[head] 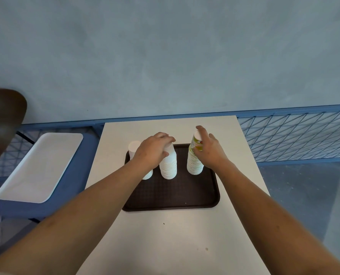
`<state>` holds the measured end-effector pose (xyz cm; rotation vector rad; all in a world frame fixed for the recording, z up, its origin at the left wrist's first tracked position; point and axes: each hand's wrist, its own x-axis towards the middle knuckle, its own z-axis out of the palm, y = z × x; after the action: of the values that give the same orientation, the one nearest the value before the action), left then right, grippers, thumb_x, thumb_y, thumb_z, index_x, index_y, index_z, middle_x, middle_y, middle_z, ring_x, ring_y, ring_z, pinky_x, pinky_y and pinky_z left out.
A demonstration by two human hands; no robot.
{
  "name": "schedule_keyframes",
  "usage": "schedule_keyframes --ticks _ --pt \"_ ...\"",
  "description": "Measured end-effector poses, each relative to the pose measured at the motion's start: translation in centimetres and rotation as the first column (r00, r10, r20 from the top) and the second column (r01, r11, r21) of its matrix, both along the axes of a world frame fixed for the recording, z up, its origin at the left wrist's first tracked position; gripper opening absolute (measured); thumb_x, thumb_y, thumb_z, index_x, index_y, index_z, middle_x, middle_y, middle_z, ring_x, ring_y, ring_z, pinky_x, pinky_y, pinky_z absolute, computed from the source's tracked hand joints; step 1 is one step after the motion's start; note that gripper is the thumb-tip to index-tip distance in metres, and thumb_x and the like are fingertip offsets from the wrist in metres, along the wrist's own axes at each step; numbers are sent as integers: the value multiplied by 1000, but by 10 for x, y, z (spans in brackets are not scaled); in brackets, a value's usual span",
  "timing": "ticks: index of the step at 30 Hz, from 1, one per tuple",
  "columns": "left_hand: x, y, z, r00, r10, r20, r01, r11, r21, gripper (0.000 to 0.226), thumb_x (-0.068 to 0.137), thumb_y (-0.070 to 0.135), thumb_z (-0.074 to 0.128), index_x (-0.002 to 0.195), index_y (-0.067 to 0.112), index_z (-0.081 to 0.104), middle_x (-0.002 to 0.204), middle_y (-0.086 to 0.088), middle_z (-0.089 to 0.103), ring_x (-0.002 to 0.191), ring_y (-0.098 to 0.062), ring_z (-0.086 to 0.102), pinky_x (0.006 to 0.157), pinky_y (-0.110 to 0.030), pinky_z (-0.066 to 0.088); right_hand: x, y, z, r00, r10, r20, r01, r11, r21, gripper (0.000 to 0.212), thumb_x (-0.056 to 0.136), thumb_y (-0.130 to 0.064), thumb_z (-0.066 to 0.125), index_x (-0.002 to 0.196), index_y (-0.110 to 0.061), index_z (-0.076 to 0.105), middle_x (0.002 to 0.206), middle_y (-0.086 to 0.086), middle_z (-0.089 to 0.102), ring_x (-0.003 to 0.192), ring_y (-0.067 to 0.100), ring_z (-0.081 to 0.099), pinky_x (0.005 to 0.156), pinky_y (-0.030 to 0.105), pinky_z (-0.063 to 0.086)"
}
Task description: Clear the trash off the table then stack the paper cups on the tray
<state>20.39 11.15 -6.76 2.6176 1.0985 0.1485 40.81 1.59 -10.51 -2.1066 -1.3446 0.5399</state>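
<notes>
On the dark tray (185,201) our left hand (152,150) clasps the middle white cup stack (168,165); our right hand (209,150) grips the printed stack (194,161). Light, crushable, tippy: we hold low.

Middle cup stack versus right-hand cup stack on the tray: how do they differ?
The middle stack is plain white; the right stack is topped by a cup with green and yellow print. The middle stack is shorter, the right stack taller. The left hand covers the middle stack's top from above; the right hand holds the right stack from its side. Both stand upside down on the dark tray.
</notes>
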Motion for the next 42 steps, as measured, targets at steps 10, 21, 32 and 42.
schedule_keyframes --ticks 10,21,32,42 --pt "4 1 -3 999 34 16 -35 999 29 52 93 21 71 140 35 58 145 6 54 124 -22 59 92 -34 48 1 -10 0 999 22 35 -20 999 -39 73 92 -27 68 149 -39 23 122 11 55 106 34 61 84 44 56" --pt "7 -4 -3 999 51 16 -52 998 43 52 93 29 71 144 33 57 142 3 57 121 -25 60 94 -37 51 -3 -19 -5 999 14 37 -13 999 -30 77 95 -26 66 152 -40 18 129 13 53 113 36 61 91 48 56" --pt "-3 -20 9 991 130 -36 -125 984 125 87 92 56 67 163 38 19 171 2 23 158 -29 15 125 -44 22 -8 -29 13 983 11 182 -10 1000 -6 95 93 -53 60 157 -47 -11 167 9 19 147 40 29 113 58 38" --pt "-75 -26 65 965 261 -16 -255 952 169 74 100 68 37 164 36 18 172 -2 17 159 -32 9 128 -51 17 -50 -28 80 925 -28 378 32 999 -6 71 100 -64 35 161 -37 10 171 7 9 157 32 2 124 55 17"
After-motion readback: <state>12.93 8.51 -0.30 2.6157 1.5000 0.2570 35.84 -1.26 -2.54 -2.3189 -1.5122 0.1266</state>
